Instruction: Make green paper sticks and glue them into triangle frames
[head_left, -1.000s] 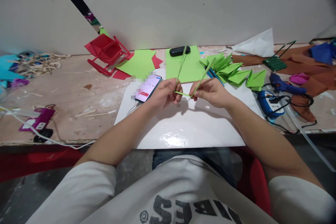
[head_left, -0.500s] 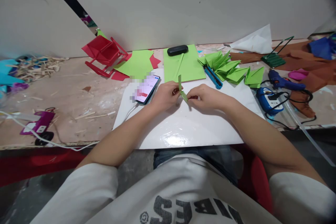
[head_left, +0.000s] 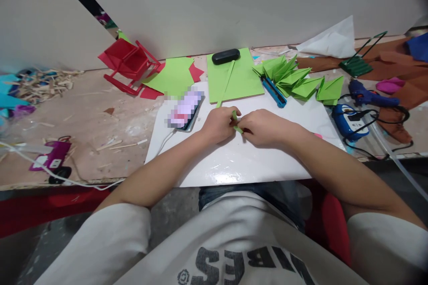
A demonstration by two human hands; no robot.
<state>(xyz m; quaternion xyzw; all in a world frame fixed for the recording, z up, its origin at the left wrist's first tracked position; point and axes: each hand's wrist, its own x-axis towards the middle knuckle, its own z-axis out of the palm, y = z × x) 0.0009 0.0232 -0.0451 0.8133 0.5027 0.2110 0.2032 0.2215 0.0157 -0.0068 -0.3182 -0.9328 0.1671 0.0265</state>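
Over the white board, my left hand and my right hand meet, each with its fingers closed on a small green paper strip. Fingers cover much of the strip, so its full shape is hidden. Beyond my hands lies a green sheet bearing a thin green strip and a black case. A blue cutter rests beside several folded green paper pieces. The phone lies left of my left hand, with a cable plugged in.
A red paper chair model stands at the back left near wood scraps. A purple power outlet sits at left. On the right are a blue glue gun, a blue outlet box, cords and brown paper.
My hands have come closer together around the green strip, which now shows less between the fingers. The head view has shifted slightly.
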